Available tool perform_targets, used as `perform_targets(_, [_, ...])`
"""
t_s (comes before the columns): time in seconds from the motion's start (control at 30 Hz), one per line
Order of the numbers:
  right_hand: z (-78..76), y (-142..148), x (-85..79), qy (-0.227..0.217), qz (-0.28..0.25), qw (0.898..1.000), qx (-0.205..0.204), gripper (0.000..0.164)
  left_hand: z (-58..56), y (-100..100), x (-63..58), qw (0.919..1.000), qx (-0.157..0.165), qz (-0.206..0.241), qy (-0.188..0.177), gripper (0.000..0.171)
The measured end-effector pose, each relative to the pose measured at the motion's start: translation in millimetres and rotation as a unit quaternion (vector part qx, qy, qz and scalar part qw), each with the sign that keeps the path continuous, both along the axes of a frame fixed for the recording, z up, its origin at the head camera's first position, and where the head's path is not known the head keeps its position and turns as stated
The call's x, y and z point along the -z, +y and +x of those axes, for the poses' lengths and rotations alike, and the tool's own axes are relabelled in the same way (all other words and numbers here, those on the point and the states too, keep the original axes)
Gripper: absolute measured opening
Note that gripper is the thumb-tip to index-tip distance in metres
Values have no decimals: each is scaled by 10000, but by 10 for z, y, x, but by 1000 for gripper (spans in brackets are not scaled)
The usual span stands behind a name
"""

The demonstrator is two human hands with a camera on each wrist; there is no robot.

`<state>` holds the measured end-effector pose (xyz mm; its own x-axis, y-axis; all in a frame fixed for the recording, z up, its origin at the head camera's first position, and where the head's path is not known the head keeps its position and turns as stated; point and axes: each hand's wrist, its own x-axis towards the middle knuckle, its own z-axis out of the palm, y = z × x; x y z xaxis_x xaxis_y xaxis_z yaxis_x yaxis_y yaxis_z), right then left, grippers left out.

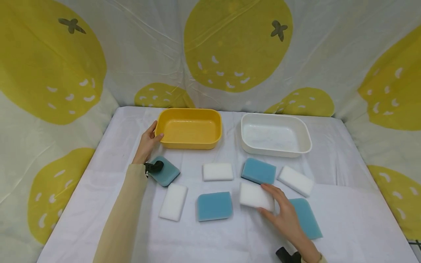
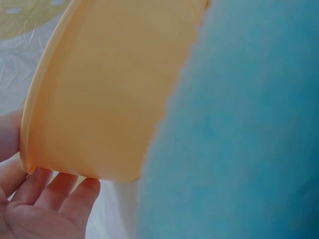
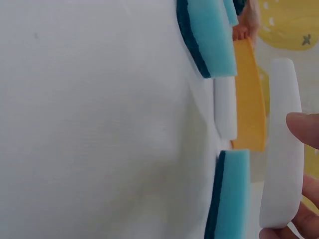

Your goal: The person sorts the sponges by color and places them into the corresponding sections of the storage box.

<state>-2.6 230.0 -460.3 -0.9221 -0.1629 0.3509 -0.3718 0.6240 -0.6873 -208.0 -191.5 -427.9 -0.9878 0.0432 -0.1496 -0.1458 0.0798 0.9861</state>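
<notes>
At the back left, my left hand (image 1: 147, 143) holds the left end of a yellow plastic basin (image 1: 189, 144). In the left wrist view its thumb is at the rim and the fingers touch the outer wall. A blue scouring sponge (image 2: 234, 129) fills that view's right side, close to the camera. My right hand (image 1: 281, 212) grips a white sponge (image 1: 255, 196) by its right end, thumb on one edge and fingers on the other. From the right wrist camera, this white sponge (image 3: 282, 149) appears raised off the cloth.
A white basin (image 1: 276, 150) stands at the back right. Between the hands lie a white sponge (image 1: 217, 171) and blue sponges (image 1: 215, 206), (image 1: 258, 171). Another white sponge (image 1: 173, 202) lies at left. At right are a white sponge (image 1: 296, 180) and a blue sponge (image 1: 306, 219).
</notes>
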Motion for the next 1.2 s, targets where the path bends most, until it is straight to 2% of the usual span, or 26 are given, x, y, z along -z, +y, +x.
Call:
perform_targets(0.47, [-286, -167, -238, 108, 57, 9993, -351, 73, -4, -19, 36, 10000, 20, -9, 59, 67])
perform_targets(0.93, [-774, -350, -731, 552, -337, 9947, -798, 71, -13, -22, 46, 9999, 19, -50, 115, 66])
perform_targets(1.2, [-1023, -448, -865, 721, -294, 9931, -881, 67, -14, -26, 45, 9999, -24, -129, 106, 65])
